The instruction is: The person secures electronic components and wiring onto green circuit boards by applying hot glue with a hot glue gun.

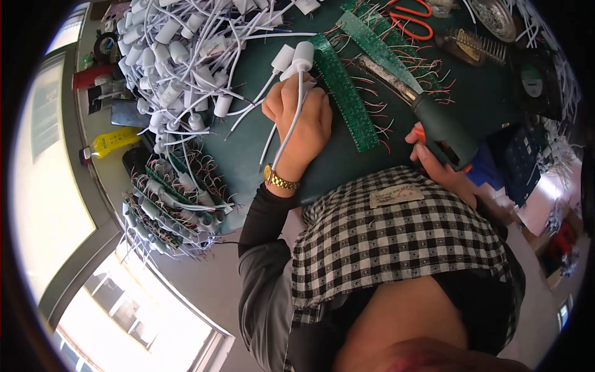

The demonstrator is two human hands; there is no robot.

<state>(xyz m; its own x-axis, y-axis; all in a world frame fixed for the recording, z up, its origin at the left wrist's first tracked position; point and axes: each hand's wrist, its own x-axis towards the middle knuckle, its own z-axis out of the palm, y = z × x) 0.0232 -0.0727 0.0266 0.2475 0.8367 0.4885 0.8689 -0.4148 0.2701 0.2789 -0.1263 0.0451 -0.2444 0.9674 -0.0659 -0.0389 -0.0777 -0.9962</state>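
Left hand [299, 118] grip pinches white capped cable [302, 59] beside green circuit strip [344, 93]; right hand [434, 158] grip wraps dark glue gun [443, 130].

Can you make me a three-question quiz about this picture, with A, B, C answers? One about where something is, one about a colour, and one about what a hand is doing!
1. Where is the big heap of white plugs?
A. left of the left hand
B. on the checked apron
C. under the scissors

2. What colour are the scissors' handles?
A. blue
B. orange-red
C. white

3. What is the right hand doing?
A. lying flat and empty
B. waving in the air
C. gripping a dark green glue gun

Answers:
1 A, the heap lies left of the left hand.
2 B, the loops are orange-red.
3 C, fingers wrap round the gun's handle.
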